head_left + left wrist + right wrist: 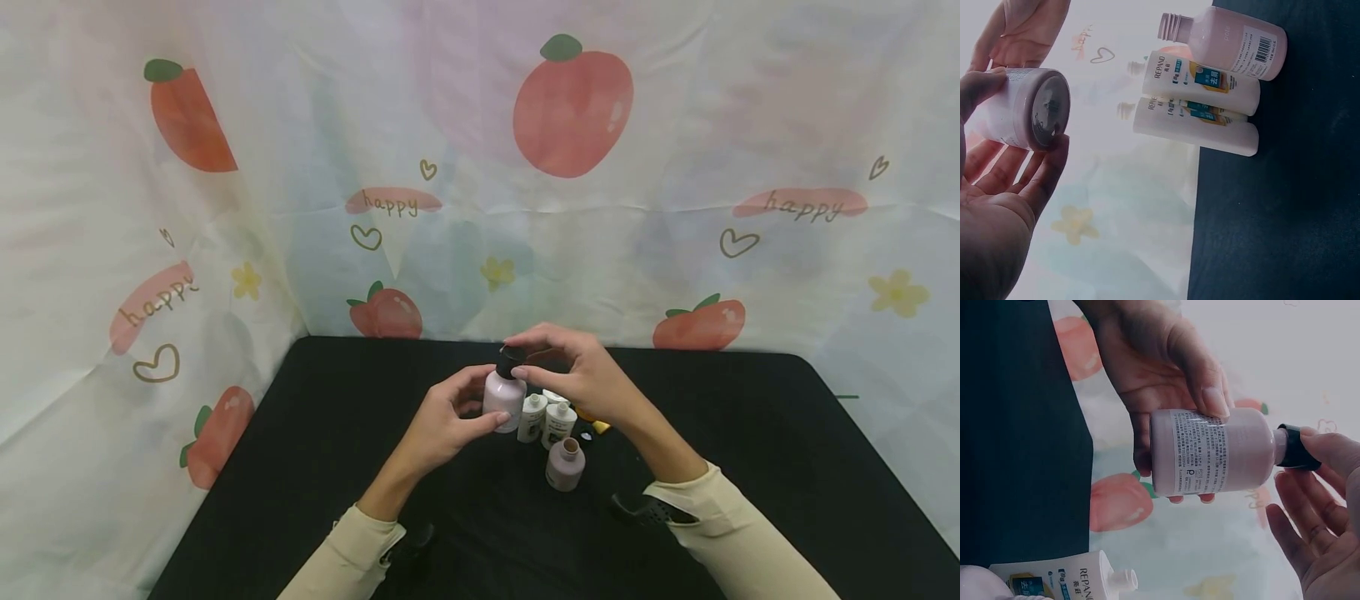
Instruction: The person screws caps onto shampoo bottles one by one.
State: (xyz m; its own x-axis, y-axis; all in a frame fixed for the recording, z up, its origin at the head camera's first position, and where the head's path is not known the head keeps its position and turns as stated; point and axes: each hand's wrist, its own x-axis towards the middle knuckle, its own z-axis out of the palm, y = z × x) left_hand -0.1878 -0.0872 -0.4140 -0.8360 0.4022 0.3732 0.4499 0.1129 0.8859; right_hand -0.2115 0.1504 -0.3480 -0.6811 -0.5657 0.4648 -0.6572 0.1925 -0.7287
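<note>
My left hand (448,423) grips a pale pink bottle (504,395) round its body and holds it above the table. Thumb and fingers of my right hand (581,371) pinch the black cap (1297,448) at the bottle's neck. In the right wrist view, a short stretch of pink neck shows below that cap, and a printed label (1200,453) covers part of the side. A second pink bottle (565,468), uncapped, stands on the table below my right hand. Two white bottles (532,417) with bare nozzles stand between the two pink ones.
The black table (360,400) reaches back to a fruit-printed cloth (465,100). Behind the white bottles lie a small dark piece (587,435) and a yellow piece (601,427), partly hidden by my right hand. Black wrist straps (660,508) show at the sleeves.
</note>
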